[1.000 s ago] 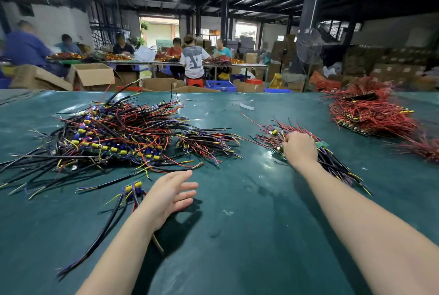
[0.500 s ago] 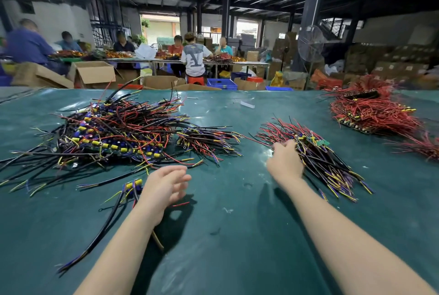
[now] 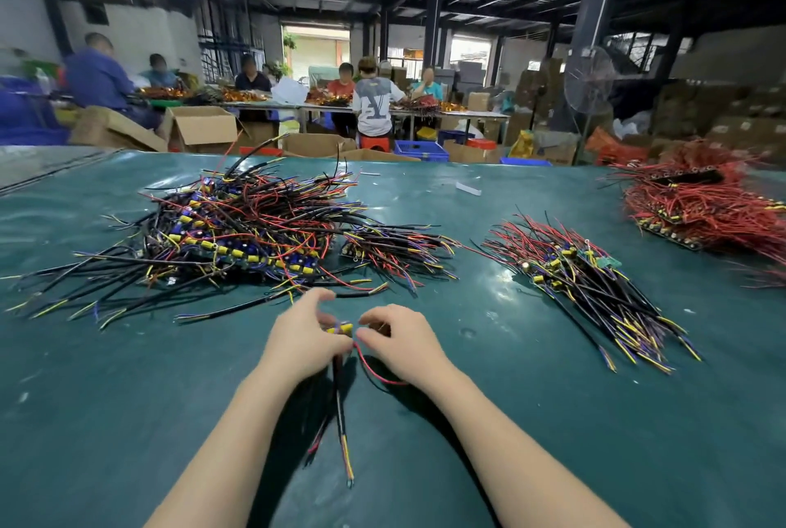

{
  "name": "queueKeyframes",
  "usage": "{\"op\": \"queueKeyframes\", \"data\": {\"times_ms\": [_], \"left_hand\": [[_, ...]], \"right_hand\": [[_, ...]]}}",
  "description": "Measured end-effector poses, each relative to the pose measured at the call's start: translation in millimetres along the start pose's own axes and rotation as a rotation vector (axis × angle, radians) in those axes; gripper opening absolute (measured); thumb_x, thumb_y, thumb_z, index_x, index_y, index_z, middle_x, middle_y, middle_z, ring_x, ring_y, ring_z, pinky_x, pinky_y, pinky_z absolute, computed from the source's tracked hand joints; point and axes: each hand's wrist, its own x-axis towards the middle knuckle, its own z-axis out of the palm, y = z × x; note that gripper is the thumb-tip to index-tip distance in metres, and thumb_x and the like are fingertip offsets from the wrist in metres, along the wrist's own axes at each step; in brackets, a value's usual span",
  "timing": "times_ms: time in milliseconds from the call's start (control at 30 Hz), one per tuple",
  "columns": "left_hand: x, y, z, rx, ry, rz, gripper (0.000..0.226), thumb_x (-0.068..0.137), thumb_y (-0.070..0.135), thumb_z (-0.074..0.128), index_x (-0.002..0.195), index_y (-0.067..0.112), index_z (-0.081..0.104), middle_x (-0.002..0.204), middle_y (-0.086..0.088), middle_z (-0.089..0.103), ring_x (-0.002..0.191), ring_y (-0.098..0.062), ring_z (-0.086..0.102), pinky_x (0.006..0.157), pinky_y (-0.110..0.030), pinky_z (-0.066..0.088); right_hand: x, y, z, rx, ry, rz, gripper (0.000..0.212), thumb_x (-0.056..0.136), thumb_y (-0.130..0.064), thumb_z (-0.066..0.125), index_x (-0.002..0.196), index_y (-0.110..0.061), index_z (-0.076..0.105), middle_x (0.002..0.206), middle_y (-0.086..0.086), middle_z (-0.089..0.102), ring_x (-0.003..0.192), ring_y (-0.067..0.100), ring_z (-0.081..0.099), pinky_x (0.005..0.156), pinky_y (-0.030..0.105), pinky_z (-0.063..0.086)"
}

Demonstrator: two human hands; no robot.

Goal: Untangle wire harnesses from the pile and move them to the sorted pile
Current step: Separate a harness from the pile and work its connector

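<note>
A big tangled pile of black, red and yellow wire harnesses (image 3: 238, 234) lies on the green table at the left. A tidier sorted pile (image 3: 591, 289) fans out at the right. Between them, close to me, my left hand (image 3: 302, 340) grips a single harness (image 3: 340, 408) near its yellow connector, its black, red and yellow wires trailing toward me. My right hand (image 3: 400, 342) pinches the same harness from the right, by a thin red wire that loops below it. The connector is mostly hidden between my fingers.
A smaller bundle (image 3: 395, 251) lies beside the big pile. A heap of red-wired boards (image 3: 697, 204) sits at the far right. The green table (image 3: 127, 421) spreads around my arms. Beyond its far edge are cardboard boxes, a standing fan and several seated people.
My right hand left the sorted pile and came back to the middle. My left hand picked up the loose harness in front of me, and both hands now hold it.
</note>
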Motion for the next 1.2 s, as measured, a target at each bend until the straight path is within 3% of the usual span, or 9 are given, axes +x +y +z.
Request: {"op": "queueKeyframes", "data": {"times_ms": [133,267,433,533,700,867,1033,1100,1200], "left_hand": [[-9.7,11.9,19.1,-0.033,0.034,0.273,0.059,0.066,0.005,0.073,0.117,0.026,0.053,0.088,0.009,0.059,0.077,-0.010,0.058,0.066,-0.014,0.039],[-6.2,16.3,15.8,-0.385,0.036,0.223,0.039,0.075,0.002,0.071,0.100,0.027,0.057,0.088,0.006,0.062,0.081,-0.008,0.060,0.076,-0.014,0.044],[-2.8,13.5,10.4,-0.547,-0.060,0.090,0.008,0.082,0.006,0.066,0.082,0.013,0.068,0.073,0.006,0.068,0.069,-0.004,0.061,0.066,-0.013,0.049],[-2.8,13.9,10.1,-0.687,-0.108,0.026,0.018,0.083,0.002,0.063,0.070,0.014,0.069,0.061,0.005,0.067,0.057,-0.007,0.061,0.056,-0.020,0.051],[-5.2,14.7,7.4,-0.732,-0.114,0.022,0.028,0.079,-0.001,0.065,0.056,0.013,0.072,0.053,0.001,0.065,0.045,-0.006,0.058,0.043,-0.015,0.045],[-5.4,16.6,2.6,-0.793,-0.135,0.041,0.039,0.082,-0.005,0.059,0.050,0.013,0.070,0.048,0.001,0.063,0.042,-0.005,0.057,0.042,-0.014,0.045],[-9.9,22.6,4.1,-1.031,-0.203,0.027,0.022,0.085,-0.004,0.048,0.069,-0.001,0.063,0.045,-0.002,0.060,0.035,-0.004,0.053,0.037,-0.009,0.040],[-9.4,24.7,1.0,-1.138,-0.227,0.038,0.010,0.079,0.002,0.051,0.077,-0.002,0.060,0.052,-0.003,0.063,0.042,-0.005,0.058,0.041,-0.012,0.045],[-2.8,22.2,-4.1,-1.147,-0.080,-0.054,0.019,0.086,0.001,0.053,0.070,0.006,0.062,0.051,0.001,0.062,0.044,-0.005,0.059,0.045,-0.015,0.050]], "right_hand": [[-2.0,4.1,-14.2,0.386,-0.001,0.053,0.013,0.086,-0.011,0.060,0.095,-0.007,0.068,0.087,0.009,0.068,0.072,0.008,0.056,0.068,0.021,0.043],[-2.4,9.4,-19.6,0.819,-0.025,0.138,0.017,0.087,0.001,0.056,0.077,-0.012,0.061,0.062,-0.004,0.061,0.051,0.000,0.051,0.049,0.012,0.040],[-2.0,6.6,-17.0,1.019,-0.090,0.126,0.018,0.090,0.000,0.051,0.078,-0.011,0.060,0.064,-0.007,0.063,0.058,0.003,0.057,0.057,0.018,0.048],[-2.5,5.5,-18.3,1.109,-0.143,0.090,0.013,0.087,0.002,0.053,0.080,-0.007,0.058,0.071,0.001,0.063,0.066,0.012,0.059,0.068,0.026,0.050],[-4.0,6.0,-22.5,1.143,-0.188,0.074,0.016,0.087,0.008,0.050,0.079,-0.004,0.058,0.062,-0.002,0.068,0.056,0.008,0.063,0.054,0.020,0.051],[-4.7,0.6,-17.9,1.293,-0.182,0.048,0.006,0.074,0.000,0.055,0.078,-0.003,0.060,0.067,0.006,0.069,0.063,0.017,0.064,0.072,0.032,0.051],[-4.8,-4.0,-13.7,1.483,-0.203,0.046,0.011,0.053,-0.014,0.074,0.063,-0.010,0.073,0.062,0.004,0.068,0.055,0.011,0.065,0.055,0.020,0.054],[-4.5,-7.9,-14.6,1.604,-0.225,0.019,0.029,0.041,-0.018,0.088,0.064,-0.008,0.073,0.061,0.004,0.068,0.052,0.010,0.064,0.051,0.019,0.054],[-3.8,-9.3,-16.5,1.694,-0.178,0.030,0.024,0.043,-0.013,0.085,0.062,-0.007,0.072,0.059,0.004,0.067,0.050,0.009,0.063,0.050,0.018,0.052]]}}
